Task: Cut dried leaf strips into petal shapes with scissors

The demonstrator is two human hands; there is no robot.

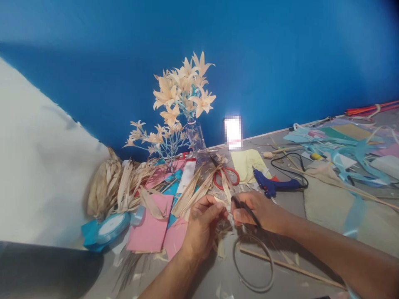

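Note:
My left hand [204, 222] is closed, its fingertips pinching a small pale piece of dried husk [220, 200]. Just to its right, my right hand [264, 214] is wrapped around black-handled scissors [252, 214]; the blades are mostly hidden between the hands. Beyond the hands lie loose dried husk strips [188, 193] and red-handled scissors [235, 174]. Small husk scraps [221, 249] are scattered under my fingers. Close below my right hand is a tape-like ring [272, 265], and a thin wooden stick [289, 261] passes by it.
Pale husk flowers [183, 89] stand in a clear bottle [195, 137] by the blue wall. A blue glue gun [271, 182] rests at right, near tangled light-blue ribbon [355, 166]. Left are pink paper [151, 224], a ribbon roll [112, 228] and a husk bundle [104, 187].

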